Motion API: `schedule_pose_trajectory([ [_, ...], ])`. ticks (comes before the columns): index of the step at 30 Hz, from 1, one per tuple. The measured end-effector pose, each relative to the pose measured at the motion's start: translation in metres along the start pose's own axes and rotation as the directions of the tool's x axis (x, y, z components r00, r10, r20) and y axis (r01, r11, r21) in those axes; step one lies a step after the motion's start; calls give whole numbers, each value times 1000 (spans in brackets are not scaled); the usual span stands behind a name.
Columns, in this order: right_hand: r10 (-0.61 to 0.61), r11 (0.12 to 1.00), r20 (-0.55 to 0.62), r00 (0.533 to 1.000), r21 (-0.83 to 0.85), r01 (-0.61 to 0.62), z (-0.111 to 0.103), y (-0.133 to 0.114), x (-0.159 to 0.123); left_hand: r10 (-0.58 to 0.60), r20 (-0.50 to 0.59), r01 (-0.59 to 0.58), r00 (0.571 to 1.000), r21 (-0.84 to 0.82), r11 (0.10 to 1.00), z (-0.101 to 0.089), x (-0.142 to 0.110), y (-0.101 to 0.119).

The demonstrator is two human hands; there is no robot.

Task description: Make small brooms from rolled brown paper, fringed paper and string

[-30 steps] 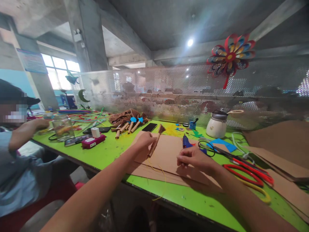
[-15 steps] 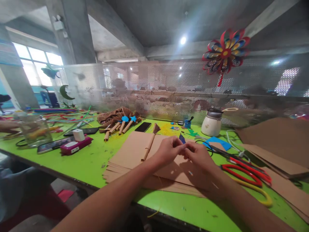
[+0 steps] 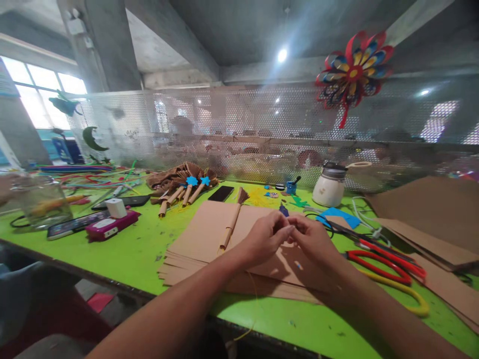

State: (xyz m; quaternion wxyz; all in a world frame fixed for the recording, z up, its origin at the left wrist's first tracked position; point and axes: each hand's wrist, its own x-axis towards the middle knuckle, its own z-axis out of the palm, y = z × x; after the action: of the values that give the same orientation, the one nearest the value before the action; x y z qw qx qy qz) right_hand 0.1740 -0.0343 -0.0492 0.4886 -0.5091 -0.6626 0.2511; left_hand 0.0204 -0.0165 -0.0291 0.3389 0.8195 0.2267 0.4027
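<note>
My left hand [image 3: 265, 237] and my right hand [image 3: 310, 239] meet fingertip to fingertip above a stack of brown paper sheets [image 3: 194, 232]. Both are closed in a pinch, and whatever lies between the fingers is hidden. Just behind the fingertips shows a small dark blue piece [image 3: 284, 210]; I cannot tell whether it is held. Left of my hands, a rolled brown paper stick [image 3: 231, 224] with a fringed top rests on the stack. A thin yellow strand [image 3: 255, 294] trails past my left forearm and over the table's front edge.
Scissors with red handles [image 3: 379, 267] and yellow-handled ones [image 3: 407, 296] lie at right, near brown sheets [image 3: 422, 219] and a white jar [image 3: 328, 189]. Paper sticks with blue flowers [image 3: 191, 181], a black phone [image 3: 220, 193], a magenta box [image 3: 112, 227] and a glass jar [image 3: 43, 202] stand leftward.
The view has shifted slightly. My hands stay pinched together over the paper, with the left fingers a little more raised and arched. The things on the table have stayed in place.
</note>
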Motion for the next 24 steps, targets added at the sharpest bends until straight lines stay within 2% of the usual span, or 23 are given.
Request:
schedule_pose_trajectory([
  [5, -40, 997, -7, 999, -65, 40, 0, 0, -1, 11, 23, -14, 1000, 151, 988, -6, 0, -2],
  [11, -96, 977, 36, 995, -190, 101, 0, 4, 0, 90, 234, -137, 968, 189, 972, -3, -2, -5],
  [16, -105, 966, 81, 991, -230, 121, -1, 7, 1, 9, 271, -83, 962, 262, 962, -1, -3, 0],
  [21, -86, 973, 75, 993, -206, 100, -1, 7, 2, 33, 310, -89, 950, 166, 982, -2, -5, 1],
  [24, -74, 969, 59, 996, -230, 85, -1, 8, 3, 25, 257, -55, 966, 111, 992, -1, -7, -2],
])
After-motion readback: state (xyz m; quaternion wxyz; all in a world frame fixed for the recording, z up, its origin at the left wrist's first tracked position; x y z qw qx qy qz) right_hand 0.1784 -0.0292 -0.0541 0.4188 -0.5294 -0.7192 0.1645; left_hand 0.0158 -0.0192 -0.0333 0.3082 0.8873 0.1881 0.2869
